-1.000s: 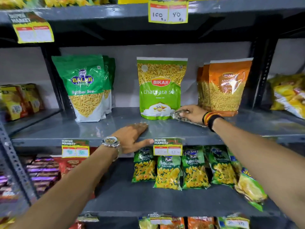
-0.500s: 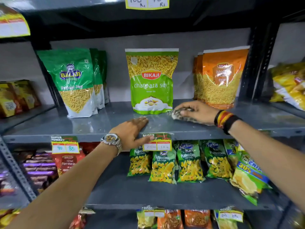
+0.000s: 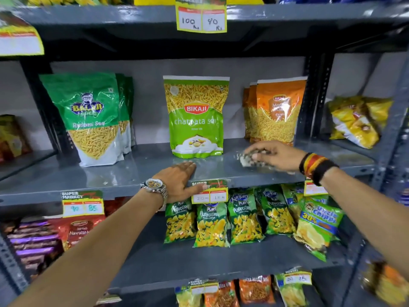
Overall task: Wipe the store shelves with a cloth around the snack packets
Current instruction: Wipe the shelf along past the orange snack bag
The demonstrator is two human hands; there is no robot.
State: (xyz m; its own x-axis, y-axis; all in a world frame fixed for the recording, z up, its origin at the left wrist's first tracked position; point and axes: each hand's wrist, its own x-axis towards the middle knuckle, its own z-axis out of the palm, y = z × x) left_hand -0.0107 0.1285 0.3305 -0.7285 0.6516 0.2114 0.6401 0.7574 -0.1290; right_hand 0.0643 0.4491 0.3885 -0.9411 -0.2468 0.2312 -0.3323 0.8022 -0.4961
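A grey metal shelf (image 3: 137,171) carries three groups of snack packets: green Balaji packets (image 3: 90,116) at the left, a light-green Bikaji packet (image 3: 195,116) in the middle, and orange Bikaji packets (image 3: 276,111) at the right. My right hand (image 3: 274,155) presses a crumpled patterned cloth (image 3: 247,160) onto the shelf in front of the orange packets, blurred by motion. Lying flat on the shelf's front edge below the middle packet is my left hand (image 3: 180,180), fingers spread, thumb over a price tag, a watch on its wrist.
The shelf below holds several green puffcorn packets (image 3: 210,224), a chips packet (image 3: 316,227) and dark and red packets at the left. Yellow price tags (image 3: 209,196) hang on the shelf edges. Dark uprights (image 3: 316,96) border the bay; yellow packets (image 3: 354,120) lie in the right bay.
My right hand has slid the cloth rightward along the shelf, from beside the light-green packet to in front of the orange packets. My left hand has stayed on the shelf edge.
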